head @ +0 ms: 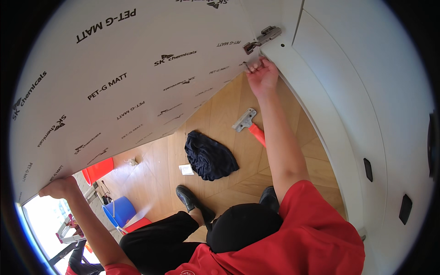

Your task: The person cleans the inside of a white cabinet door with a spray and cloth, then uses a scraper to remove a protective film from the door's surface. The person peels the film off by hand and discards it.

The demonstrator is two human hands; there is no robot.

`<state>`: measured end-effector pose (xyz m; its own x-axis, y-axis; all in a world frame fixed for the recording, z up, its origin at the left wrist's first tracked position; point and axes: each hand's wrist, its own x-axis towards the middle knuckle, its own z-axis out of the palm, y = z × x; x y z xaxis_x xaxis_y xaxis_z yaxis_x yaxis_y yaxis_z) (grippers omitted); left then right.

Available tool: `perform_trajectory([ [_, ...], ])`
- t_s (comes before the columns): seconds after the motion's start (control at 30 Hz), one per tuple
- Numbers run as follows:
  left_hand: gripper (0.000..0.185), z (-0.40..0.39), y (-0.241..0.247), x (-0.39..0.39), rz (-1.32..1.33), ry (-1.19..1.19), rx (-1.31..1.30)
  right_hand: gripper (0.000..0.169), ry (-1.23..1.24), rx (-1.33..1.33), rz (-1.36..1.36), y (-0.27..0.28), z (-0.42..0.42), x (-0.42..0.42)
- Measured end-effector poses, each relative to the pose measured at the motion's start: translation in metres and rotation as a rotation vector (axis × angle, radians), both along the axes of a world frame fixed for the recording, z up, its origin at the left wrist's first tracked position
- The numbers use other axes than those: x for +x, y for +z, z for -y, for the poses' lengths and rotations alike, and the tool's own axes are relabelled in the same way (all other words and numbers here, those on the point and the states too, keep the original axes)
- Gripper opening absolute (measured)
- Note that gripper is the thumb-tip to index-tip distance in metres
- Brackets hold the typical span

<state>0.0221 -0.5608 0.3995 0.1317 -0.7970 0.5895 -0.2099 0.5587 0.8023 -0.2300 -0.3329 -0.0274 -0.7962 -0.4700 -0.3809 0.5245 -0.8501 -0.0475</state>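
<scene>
A large cabinet door (113,65), its inner face covered in white printed film, stands open across the upper left. My left hand (62,187) grips its lower edge near the outer corner, fingertips hidden. At the hinge side, my right hand (263,76) has its palm turned up and fingers curled against the door's lower corner; whether they hold anything is hidden. Just above it, a metal concealed hinge (263,38) joins the door to the white cabinet side (319,68).
On the wood floor (154,161) lie a dark cloth (209,156), a scraper with a red handle (256,134) and a small white packet (186,169). A red bucket (99,170) and a blue bucket (120,210) stand left. Another person's dark-clothed leg (78,256) shows lower left.
</scene>
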Motion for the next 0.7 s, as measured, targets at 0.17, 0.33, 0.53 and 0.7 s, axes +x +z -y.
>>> perform_trajectory([
  [0.17,0.073,-0.008,-0.002,-0.009,0.024,-0.010,-0.022,0.006,0.033,0.187,-0.132,0.014,0.000,0.002],
  [0.33,0.074,-0.002,-0.001,-0.005,0.014,-0.009,-0.020,0.025,0.063,0.242,-0.141,0.033,-0.006,0.013],
  [0.53,0.075,0.001,-0.001,-0.002,0.023,-0.026,-0.029,0.033,0.112,0.113,-0.113,0.031,-0.014,0.015],
  [0.7,0.077,-0.015,-0.002,-0.014,0.019,-0.022,0.000,0.022,0.188,0.078,0.048,0.012,-0.011,0.038],
])
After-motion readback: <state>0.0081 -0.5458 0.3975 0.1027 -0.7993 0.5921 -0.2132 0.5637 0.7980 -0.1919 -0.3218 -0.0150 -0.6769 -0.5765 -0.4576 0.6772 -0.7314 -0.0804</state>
